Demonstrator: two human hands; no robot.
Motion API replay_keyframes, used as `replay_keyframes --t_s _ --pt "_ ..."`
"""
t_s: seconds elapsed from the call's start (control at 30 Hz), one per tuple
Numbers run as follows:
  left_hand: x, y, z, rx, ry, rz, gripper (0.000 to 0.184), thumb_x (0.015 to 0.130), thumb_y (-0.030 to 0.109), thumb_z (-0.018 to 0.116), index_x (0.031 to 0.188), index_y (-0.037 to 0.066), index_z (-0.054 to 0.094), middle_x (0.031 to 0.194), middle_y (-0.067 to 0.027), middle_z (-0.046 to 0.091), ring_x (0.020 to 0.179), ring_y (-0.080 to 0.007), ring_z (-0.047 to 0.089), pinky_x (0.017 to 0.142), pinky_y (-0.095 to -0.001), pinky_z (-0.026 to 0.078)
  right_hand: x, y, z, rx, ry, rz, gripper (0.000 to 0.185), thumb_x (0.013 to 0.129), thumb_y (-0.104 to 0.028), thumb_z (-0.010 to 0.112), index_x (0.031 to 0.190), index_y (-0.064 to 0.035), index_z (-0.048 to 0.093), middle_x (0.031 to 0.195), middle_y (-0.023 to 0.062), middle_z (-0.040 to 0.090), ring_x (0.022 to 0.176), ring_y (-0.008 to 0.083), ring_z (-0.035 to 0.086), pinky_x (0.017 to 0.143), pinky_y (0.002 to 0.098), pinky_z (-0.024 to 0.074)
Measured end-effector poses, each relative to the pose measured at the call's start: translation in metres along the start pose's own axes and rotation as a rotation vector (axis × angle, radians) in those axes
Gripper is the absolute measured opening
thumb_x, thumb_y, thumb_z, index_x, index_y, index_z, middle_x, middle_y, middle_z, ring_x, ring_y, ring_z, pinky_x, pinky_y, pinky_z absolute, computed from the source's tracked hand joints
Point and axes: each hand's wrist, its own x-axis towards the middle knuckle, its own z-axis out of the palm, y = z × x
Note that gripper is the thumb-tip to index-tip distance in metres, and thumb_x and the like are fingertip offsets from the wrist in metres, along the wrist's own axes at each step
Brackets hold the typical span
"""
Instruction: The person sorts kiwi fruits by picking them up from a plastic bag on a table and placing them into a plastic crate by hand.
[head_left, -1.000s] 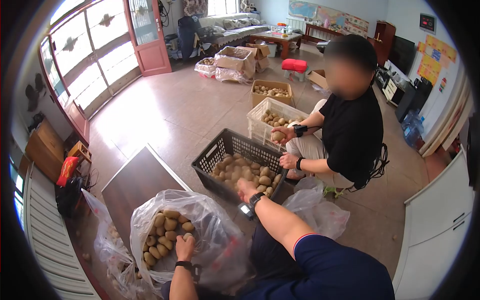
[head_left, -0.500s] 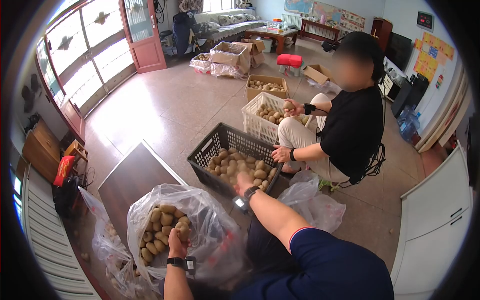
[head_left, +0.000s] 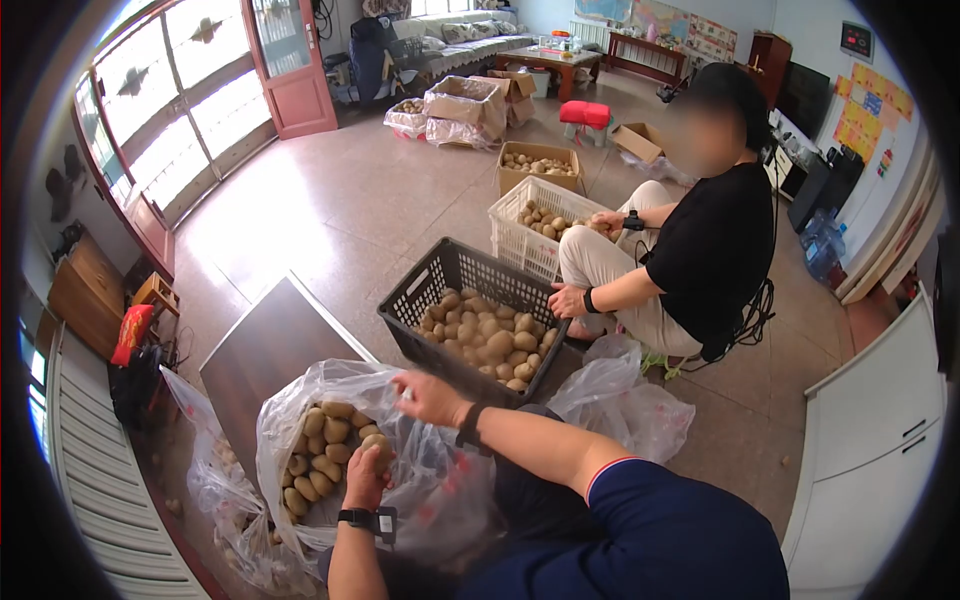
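1. Two bare hands work in my head view, both the wearer's: the left hand (head_left: 367,478) at the mouth of a clear plastic bag (head_left: 455,500), the right hand (head_left: 433,400) over that bag's side nearest the black crate (head_left: 425,358).

2. I see the left grip clamped on one brown oval piece (head_left: 378,444), which it holds at the bag's opening, beside the heap within.

3. My look at the right grip is poorer: the fingers bend toward the thumb around a small pale patch that may be plastic or glare, so I cannot tell whether they are apart or together.

4. Inside the bag, I find more pieces (head_left: 318,465) piled loosely, to the left of the left hand.

5. Just beyond the right hand, the black crate stands on the floor (head_left: 330,225), with many similar pieces heaped in it.

6. I see a dark panel (head_left: 280,345) with a pale edge behind the bag, which overlaps its near end in my view.

7. Right of the black crate, a co-worker (head_left: 710,235) in a black top crouches, one hand (head_left: 568,300) at its corner and the other at the white crate (head_left: 525,250), which also holds pieces.

8. Behind the white crate, I see a cardboard box (head_left: 538,182) with more of them.
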Motion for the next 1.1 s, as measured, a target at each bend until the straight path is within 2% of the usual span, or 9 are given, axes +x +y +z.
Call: replay_keyframes --t_s 0.03,0.07,0.13,0.27,0.53,0.67,0.73,0.87,1.1 --pt "0.001 0.000 0.000 0.043 -0.026 0.038 0.030 0.092 0.027 0.057 0.115 0.007 0.055 0.090 -0.0102 0.064 0.050 -0.0148 0.051 0.041 -0.0299 0.043 -0.007 -0.031 -0.005 0.029 -0.180 0.064 0.049 0.080 -0.022 0.071 0.122 -0.0044 0.055 0.106 0.0141 0.064 0.088 0.0315 0.063 0.081 0.0370 0.0513" --pt "0.002 -0.002 -0.002 0.083 -0.055 0.067 0.031 0.092 0.027 0.057 0.115 0.006 0.055 0.088 -0.0101 0.064 0.049 -0.0146 0.051 0.041 -0.0294 0.043 -0.012 -0.027 0.008 0.004 -0.239 -0.071 0.054 0.080 -0.019 0.072 0.129 -0.0085 0.051 0.113 0.0108 0.061 0.084 0.0244 0.066 0.076 0.0350 0.0535" --pt "-0.001 0.000 0.006 0.130 -0.083 0.100 0.032 0.092 0.029 0.058 0.113 0.005 0.058 0.085 -0.0066 0.063 0.049 -0.0122 0.051 0.040 -0.0267 0.041 -0.022 -0.036 0.021 -0.108 -0.276 -0.366 0.061 0.076 -0.021 0.075 0.131 -0.0109 0.051 0.126 0.0135 0.057 0.111 0.0327 0.059 0.091 0.0413 0.0508" --pt "-0.012 0.009 0.028 0.198 -0.093 0.052 0.018 0.090 0.025 0.063 0.098 0.009 0.062 0.070 0.0014 0.057 0.049 -0.0079 0.049 0.041 -0.0235 0.039 -0.030 -0.042 0.032 -0.188 -0.512 -0.378 0.061 0.074 -0.022 0.077 0.129 -0.0131 0.052 0.122 0.0134 0.057 0.109 0.0359 0.059 0.091 0.0412 0.0503" --pt "-0.002 0.008 0.023 0.141 -0.143 0.006 0.021 0.085 0.022 0.063 0.101 0.008 0.060 0.075 0.0001 0.059 0.053 -0.0107 0.053 0.043 -0.0263 0.042 -0.032 -0.036 0.033 -0.197 -0.463 -0.316 0.058 0.073 -0.023 0.076 0.125 -0.0135 0.051 0.119 0.0134 0.056 0.107 0.0358 0.061 0.089 0.0423 0.0522" --pt "-0.006 0.010 0.023 0.175 -0.162 -0.002 0.024 0.087 0.025 0.059 0.103 0.006 0.060 0.078 -0.0016 0.059 0.054 -0.0124 0.052 0.044 -0.0272 0.041 -0.033 -0.036 0.030 -0.218 -0.501 -0.280 0.070 0.069 -0.015 0.078 0.131 -0.0108 0.045 0.121 0.0128 0.055 0.109 0.0354 0.060 0.087 0.0428 0.0531" --pt "-0.013 0.012 0.025 0.096 -0.127 0.023 0.024 0.089 0.027 0.061 0.095 0.004 0.063 0.073 -0.0016 0.059 0.049 -0.0092 0.048 0.041 -0.0239 0.036 -0.034 -0.036 0.032 -0.222 -0.502 -0.252 0.067 0.069 -0.015 0.078 0.128 -0.0098 0.046 0.121 0.0131 0.054 0.107 0.0361 0.061 0.085 0.0436 0.0535" --pt "-0.007 0.005 0.010 0.135 -0.160 0.044 0.026 0.091 0.029 0.056 0.103 0.007 0.060 0.080 -0.0025 0.059 0.053 -0.0125 0.051 0.042 -0.0266 0.040 -0.033 -0.041 0.032 -0.228 -0.469 -0.290 0.060 0.073 -0.022 0.077 0.124 -0.0095 0.048 0.120 0.0125 0.055 0.103 0.0355 0.062 0.083 0.0427 0.0540" --pt "-0.009 0.007 0.012 0.172 -0.147 0.062 0.025 0.091 0.029 0.058 0.102 0.007 0.061 0.080 -0.0021 0.060 0.053 -0.0113 0.051 0.041 -0.0261 0.040 -0.034 -0.040 0.034 -0.197 -0.380 -0.408 0.055 0.074 -0.026 0.077 0.120 -0.0090 0.051 0.115 0.0117 0.056 0.101 0.0343 0.063 0.082 0.0421 0.0539"
